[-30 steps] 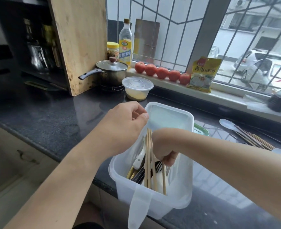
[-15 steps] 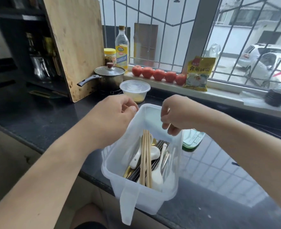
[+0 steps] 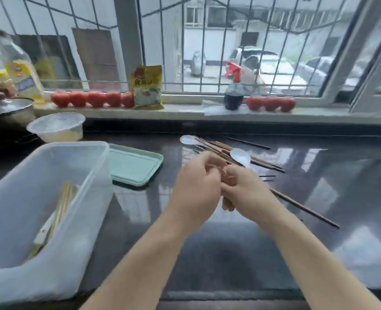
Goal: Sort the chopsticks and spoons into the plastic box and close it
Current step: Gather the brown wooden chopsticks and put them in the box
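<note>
The translucent plastic box (image 3: 50,222) stands open at the left, with pale chopsticks (image 3: 62,204) and other utensils leaning inside. Its mint-green lid (image 3: 135,164) lies flat just right of it. On the dark counter, a loose pile of brown chopsticks (image 3: 225,148) and two white spoons (image 3: 188,139) (image 3: 241,156) lies in the middle. My left hand (image 3: 196,184) and right hand (image 3: 245,189) are close together, touching, just in front of that pile, fingers curled. One brown chopstick (image 3: 306,209) runs out from under my right hand; whether it is held is unclear.
A lidded plastic bowl (image 3: 55,128) and a pot (image 3: 8,110) stand at the back left. Tomatoes (image 3: 91,98), a yellow packet (image 3: 147,88), an oil bottle (image 3: 24,77) and a dark bottle (image 3: 233,97) line the window sill. A thin black chopstick (image 3: 247,143) lies behind the pile.
Both hands left the box and moved right to the loose pile. The view swung right with them, so the box now sits at the left.
</note>
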`<state>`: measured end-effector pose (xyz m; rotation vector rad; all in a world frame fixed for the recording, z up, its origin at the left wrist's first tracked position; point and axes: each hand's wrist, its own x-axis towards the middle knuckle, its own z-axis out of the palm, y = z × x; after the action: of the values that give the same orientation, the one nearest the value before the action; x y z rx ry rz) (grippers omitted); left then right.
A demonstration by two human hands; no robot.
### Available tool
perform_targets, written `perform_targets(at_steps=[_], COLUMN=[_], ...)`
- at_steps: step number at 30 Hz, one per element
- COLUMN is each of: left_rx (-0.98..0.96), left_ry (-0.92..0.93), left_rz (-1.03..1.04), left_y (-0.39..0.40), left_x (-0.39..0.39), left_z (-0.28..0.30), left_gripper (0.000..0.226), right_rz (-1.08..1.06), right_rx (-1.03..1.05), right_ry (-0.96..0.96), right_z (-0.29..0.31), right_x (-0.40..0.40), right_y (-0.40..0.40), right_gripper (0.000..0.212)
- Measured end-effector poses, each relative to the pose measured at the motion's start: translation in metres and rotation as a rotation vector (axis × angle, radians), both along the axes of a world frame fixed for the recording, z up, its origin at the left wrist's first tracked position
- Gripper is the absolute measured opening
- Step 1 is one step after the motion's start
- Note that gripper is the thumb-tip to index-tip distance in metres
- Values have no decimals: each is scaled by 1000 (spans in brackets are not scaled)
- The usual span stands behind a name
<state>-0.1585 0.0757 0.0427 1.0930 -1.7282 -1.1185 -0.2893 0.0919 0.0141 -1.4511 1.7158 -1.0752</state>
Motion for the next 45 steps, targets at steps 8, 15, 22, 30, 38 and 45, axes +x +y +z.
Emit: perform_targets(at_steps=[8, 15, 22, 30, 38, 45], left_rx=[-19, -265, -258, -286, -329, -320], left_ry=[-296, -331, -397, -564, -637, -621], left_rz=[116, 297, 216, 144, 166, 171], left_y=[-77, -116, -112, -113, -117, -122], left_x=[-45, -40, -39, -42, -46, -47], left_z=[-78, -118, -124, -123, -127, -132], left_gripper=[22, 20, 27, 32, 31, 29], right_rz=[-544, -643, -505, -725, -723, -214], right_rx=[-8, -57, 147, 220, 387, 63], right_ry=[-230, 304, 879, 870, 1021, 870], right_z=[-51, -51, -68, -74, -43, -51], right_x=[-107, -134, -106, -192, -195, -86], right_y=[52, 6, -90, -88, -105, -250], right_gripper=[5, 7, 34, 27, 40, 23])
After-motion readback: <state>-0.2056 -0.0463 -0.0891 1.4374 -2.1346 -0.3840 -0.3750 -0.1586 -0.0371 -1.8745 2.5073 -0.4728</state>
